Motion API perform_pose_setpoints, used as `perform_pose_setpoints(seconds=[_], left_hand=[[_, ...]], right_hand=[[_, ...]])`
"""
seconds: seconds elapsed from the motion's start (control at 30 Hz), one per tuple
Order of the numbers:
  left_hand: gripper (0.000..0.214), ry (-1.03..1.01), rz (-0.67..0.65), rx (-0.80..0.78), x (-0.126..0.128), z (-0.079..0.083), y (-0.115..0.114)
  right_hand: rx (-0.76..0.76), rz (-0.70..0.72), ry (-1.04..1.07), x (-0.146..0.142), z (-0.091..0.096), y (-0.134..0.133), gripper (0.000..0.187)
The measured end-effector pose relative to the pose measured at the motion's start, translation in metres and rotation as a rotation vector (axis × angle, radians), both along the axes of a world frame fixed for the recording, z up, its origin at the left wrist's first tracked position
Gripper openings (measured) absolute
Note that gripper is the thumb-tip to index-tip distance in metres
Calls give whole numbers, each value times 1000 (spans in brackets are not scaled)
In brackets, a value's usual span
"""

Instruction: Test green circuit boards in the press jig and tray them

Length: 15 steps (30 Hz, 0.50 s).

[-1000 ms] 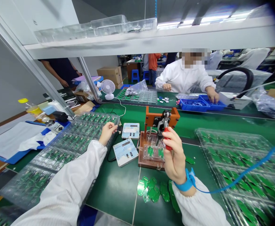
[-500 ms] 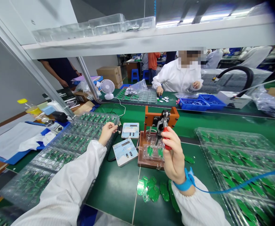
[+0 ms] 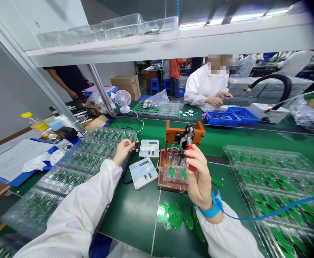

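My right hand is closed round the red-handled clamp lever of a brown test fixture in the middle of the green bench. Small green circuit boards sit under the fixture's clear plate. My left hand reaches forward to the stack of clear trays of boards on the left, its fingers curled at the tray's far corner beside a small meter box. Whether those fingers hold anything I cannot make out. A second meter box lies nearer me. Loose green boards lie in front of the fixture.
More clear trays of green boards fill the right side. A blue cord runs from my right wristband. Across the bench a person in a white coat works near blue bins. A small white fan stands at back left.
My hands have stayed where they were. The person across the bench has drawn both hands in, away from the blue bins, and leans over the bench.
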<state>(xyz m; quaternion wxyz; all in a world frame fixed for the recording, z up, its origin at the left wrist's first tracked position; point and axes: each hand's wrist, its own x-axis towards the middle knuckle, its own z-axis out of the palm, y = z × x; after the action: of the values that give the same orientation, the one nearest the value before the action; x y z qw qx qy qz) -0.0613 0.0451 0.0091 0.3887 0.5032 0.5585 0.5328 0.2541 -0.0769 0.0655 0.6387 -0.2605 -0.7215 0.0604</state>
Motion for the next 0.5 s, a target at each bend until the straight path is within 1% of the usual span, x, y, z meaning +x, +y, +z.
perform_pose_setpoints(seconds=[0.2,0.5], left_hand=[[46,3,5,-1,0,-1,1],[50,-4,6,-6,0,-3,2]], right_hand=[[10,51,15,0,1,1,47],[-5,49,23,-1,0,0,47]])
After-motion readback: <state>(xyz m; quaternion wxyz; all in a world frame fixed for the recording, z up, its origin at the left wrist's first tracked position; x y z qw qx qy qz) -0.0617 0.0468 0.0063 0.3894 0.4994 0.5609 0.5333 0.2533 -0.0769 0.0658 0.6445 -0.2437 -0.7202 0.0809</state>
